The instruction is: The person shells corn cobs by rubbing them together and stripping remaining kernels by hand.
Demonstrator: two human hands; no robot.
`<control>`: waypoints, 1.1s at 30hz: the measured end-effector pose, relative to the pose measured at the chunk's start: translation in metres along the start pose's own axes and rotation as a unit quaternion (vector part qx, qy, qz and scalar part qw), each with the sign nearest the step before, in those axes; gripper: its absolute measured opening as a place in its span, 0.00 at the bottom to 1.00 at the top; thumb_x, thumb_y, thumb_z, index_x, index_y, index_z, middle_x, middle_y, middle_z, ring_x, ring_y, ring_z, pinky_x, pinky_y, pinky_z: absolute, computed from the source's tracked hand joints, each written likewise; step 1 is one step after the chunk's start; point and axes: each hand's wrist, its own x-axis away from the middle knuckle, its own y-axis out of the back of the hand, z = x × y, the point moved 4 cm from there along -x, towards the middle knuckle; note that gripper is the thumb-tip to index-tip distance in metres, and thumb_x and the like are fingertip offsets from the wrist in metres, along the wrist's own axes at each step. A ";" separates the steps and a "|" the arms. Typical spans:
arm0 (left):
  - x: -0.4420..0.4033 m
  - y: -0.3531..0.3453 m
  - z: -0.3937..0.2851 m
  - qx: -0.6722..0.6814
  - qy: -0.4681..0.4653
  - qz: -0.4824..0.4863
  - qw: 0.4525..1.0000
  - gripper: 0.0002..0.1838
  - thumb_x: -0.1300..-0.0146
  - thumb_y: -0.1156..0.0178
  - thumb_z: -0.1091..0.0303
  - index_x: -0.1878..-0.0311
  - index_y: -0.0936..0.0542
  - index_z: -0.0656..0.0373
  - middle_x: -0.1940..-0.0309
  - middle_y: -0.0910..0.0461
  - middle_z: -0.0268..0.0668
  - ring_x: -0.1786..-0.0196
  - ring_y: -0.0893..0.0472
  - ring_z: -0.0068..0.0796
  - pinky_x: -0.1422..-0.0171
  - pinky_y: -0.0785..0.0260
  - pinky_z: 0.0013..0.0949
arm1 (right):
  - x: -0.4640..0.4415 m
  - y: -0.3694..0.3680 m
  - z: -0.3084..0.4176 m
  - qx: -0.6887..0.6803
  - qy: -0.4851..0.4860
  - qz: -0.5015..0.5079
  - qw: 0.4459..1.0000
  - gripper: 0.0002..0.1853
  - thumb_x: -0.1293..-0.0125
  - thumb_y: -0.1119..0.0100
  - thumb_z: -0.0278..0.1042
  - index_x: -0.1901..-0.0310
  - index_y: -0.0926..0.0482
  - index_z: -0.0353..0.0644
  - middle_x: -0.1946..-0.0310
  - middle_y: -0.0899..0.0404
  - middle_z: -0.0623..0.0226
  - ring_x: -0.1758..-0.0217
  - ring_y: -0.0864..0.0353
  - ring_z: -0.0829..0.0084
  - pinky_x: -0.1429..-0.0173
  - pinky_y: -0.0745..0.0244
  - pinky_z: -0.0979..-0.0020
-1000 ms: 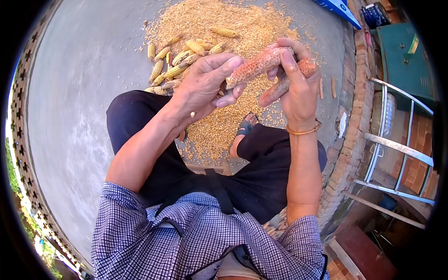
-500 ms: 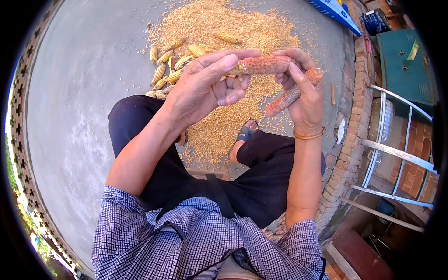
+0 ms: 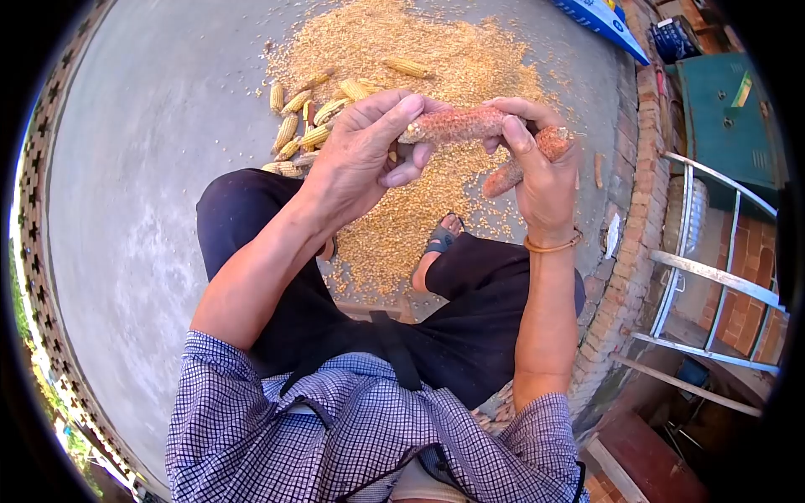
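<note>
Reddish corncob, level between left hand, curled about its left end, and right hand, gripping its right end plus second cob.

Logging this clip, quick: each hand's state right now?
Left hand: curled at the left end of the upper cob; firm grip cannot be told.
Right hand: closed, holding the upper cob and a second cob.

The upper reddish cob has turned from a slant to nearly level.
</note>
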 end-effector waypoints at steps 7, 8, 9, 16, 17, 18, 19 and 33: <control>-0.001 -0.002 -0.006 -0.087 -0.100 0.065 0.989 0.20 0.23 0.52 0.57 0.45 0.22 0.64 0.79 0.31 0.29 0.81 0.37 0.12 0.78 0.47 0.18 | -0.001 0.004 -0.003 -0.022 0.005 -0.010 1.000 0.11 0.31 0.42 0.29 0.51 0.20 0.32 0.61 0.17 0.62 0.63 0.21 0.78 0.59 0.24 0.76; -0.002 -0.001 -0.006 -0.093 -0.097 0.055 0.989 0.20 0.23 0.52 0.57 0.45 0.22 0.64 0.79 0.31 0.29 0.81 0.38 0.12 0.78 0.47 0.18 | 0.000 0.003 -0.001 -0.016 0.004 -0.012 1.000 0.11 0.31 0.42 0.29 0.51 0.20 0.33 0.61 0.17 0.62 0.63 0.21 0.78 0.60 0.24 0.76; -0.003 0.000 -0.006 -0.099 -0.095 0.045 0.990 0.20 0.23 0.53 0.57 0.45 0.22 0.64 0.79 0.31 0.29 0.82 0.38 0.12 0.78 0.47 0.18 | 0.000 0.003 -0.001 -0.011 0.002 -0.014 1.000 0.11 0.31 0.41 0.29 0.51 0.20 0.33 0.62 0.17 0.62 0.63 0.21 0.78 0.60 0.24 0.76; -0.002 0.006 -0.004 -0.094 -0.033 0.001 0.995 0.20 0.22 0.54 0.58 0.44 0.24 0.66 0.78 0.30 0.29 0.82 0.38 0.13 0.78 0.46 0.18 | -0.001 -0.003 0.005 0.022 0.054 -0.018 0.998 0.09 0.33 0.38 0.30 0.55 0.18 0.34 0.63 0.16 0.63 0.66 0.16 0.79 0.75 0.26 0.84; -0.002 0.005 -0.005 -0.073 -0.021 0.001 0.997 0.20 0.22 0.54 0.58 0.44 0.24 0.66 0.77 0.30 0.29 0.82 0.37 0.13 0.78 0.46 0.18 | -0.002 -0.001 0.003 0.024 0.062 -0.013 0.998 0.09 0.33 0.38 0.29 0.55 0.17 0.35 0.62 0.16 0.62 0.66 0.16 0.79 0.74 0.26 0.83; -0.001 0.003 -0.008 -0.052 -0.009 0.001 0.999 0.20 0.22 0.54 0.58 0.44 0.24 0.66 0.77 0.30 0.30 0.81 0.37 0.14 0.78 0.45 0.19 | -0.002 0.000 0.002 0.027 0.070 -0.010 0.997 0.09 0.34 0.38 0.28 0.55 0.17 0.35 0.61 0.16 0.62 0.66 0.16 0.79 0.72 0.25 0.83; 0.000 0.001 -0.009 -0.031 0.003 0.001 1.000 0.20 0.22 0.54 0.58 0.44 0.24 0.67 0.76 0.29 0.30 0.80 0.36 0.14 0.78 0.45 0.19 | -0.002 0.001 0.000 0.018 0.083 -0.009 0.996 0.08 0.34 0.38 0.27 0.55 0.17 0.35 0.60 0.16 0.62 0.66 0.16 0.79 0.70 0.25 0.83; -0.004 0.000 -0.022 -0.052 -0.083 0.034 0.995 0.18 0.27 0.48 0.63 0.42 0.24 0.66 0.75 0.27 0.31 0.74 0.30 0.17 0.70 0.41 0.20 | -0.006 0.005 -0.004 0.009 0.045 0.058 0.997 0.04 0.37 0.37 0.21 0.61 0.20 0.35 0.52 0.18 0.55 0.61 0.16 0.75 0.61 0.19 0.78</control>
